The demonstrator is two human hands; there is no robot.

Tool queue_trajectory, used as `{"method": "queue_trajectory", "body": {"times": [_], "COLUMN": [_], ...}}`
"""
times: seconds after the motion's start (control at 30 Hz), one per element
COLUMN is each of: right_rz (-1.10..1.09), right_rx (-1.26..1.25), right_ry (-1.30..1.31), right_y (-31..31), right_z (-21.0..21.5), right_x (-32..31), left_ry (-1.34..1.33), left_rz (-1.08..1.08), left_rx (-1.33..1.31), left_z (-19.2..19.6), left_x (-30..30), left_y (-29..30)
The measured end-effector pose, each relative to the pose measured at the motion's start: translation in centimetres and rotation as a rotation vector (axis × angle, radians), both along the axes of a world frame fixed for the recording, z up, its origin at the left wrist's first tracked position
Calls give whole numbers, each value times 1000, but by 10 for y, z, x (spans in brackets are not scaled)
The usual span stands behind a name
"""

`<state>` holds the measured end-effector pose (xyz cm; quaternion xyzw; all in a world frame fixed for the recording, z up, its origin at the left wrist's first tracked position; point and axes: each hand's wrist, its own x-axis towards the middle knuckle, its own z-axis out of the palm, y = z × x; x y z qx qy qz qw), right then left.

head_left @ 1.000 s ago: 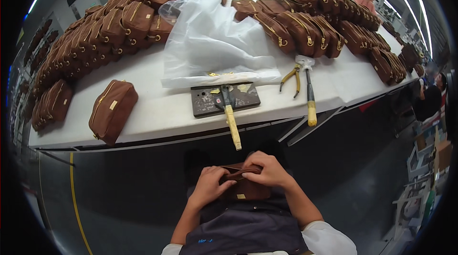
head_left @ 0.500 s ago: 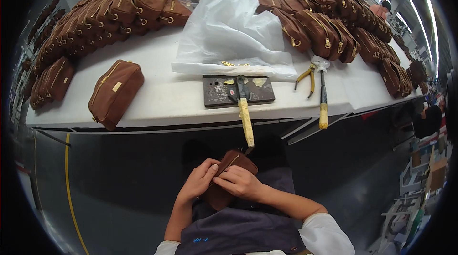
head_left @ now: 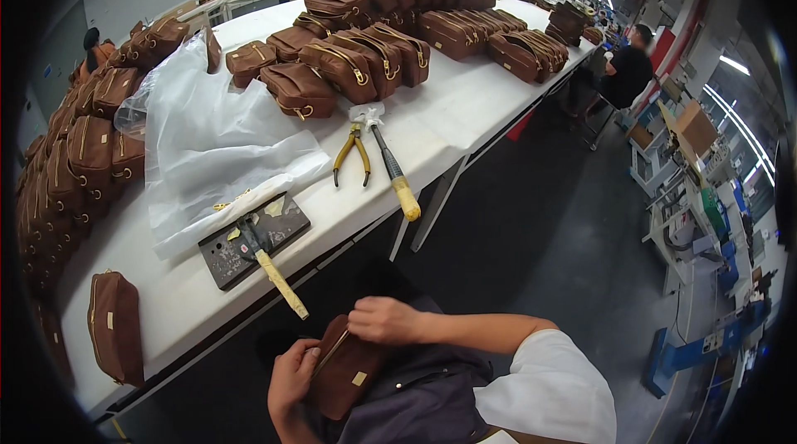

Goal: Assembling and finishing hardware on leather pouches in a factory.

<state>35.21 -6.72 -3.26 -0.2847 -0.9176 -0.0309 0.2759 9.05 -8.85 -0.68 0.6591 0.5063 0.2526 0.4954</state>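
Observation:
A small brown zip bag [head_left: 340,386] rests tilted on my lap, its gold zipper along the upper side and a small gold plate on its front. My left hand [head_left: 290,376] is wrapped round the bag's left end, thumb on top near the zipper. At the zipper's far end my right hand [head_left: 383,320] is closed, fingers curled together; the zipper pull is hidden there. Ahead on the white table lies a dark block [head_left: 217,255] with a tool with a yellow-wrapped handle [head_left: 282,285] across it.
Yellow-handled pliers [head_left: 353,157] and a second yellow-gripped tool [head_left: 397,177] lie near the table edge [head_left: 440,163]. White plastic sheeting [head_left: 216,133] covers part of the table. Stacked brown bags [head_left: 336,66] stand behind, and a single bag [head_left: 114,328] at left. A seated person [head_left: 628,70] is far right.
My view has swung to the right. The bag has turned so its gold plate shows, and my right hand has moved along the zipper to its far end.

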Motion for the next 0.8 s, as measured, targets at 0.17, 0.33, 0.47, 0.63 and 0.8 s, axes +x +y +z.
{"method": "queue_trajectory", "body": {"times": [0.17, 0.33, 0.47, 0.63, 0.8], "right_rz": [-3, -187, -106, -67, -68], "right_rx": [-535, -397, -256, -192, -341], "right_ry": [268, 552, 471, 230, 79], "right_y": [24, 75, 156, 222, 243], "right_z": [54, 150, 163, 148, 145], "right_x": [48, 31, -11, -64, -65], "left_ry": [161, 773, 759, 691, 705], "left_rz": [-7, -48, 68, 151, 210], "left_rx": [-114, 27, 357, 390, 363], "left_z": [-8, -56, -61, -52, -53], "left_x": [-34, -8, 14, 19, 21], "left_y": [-9, -26, -48, -61, -66]}}
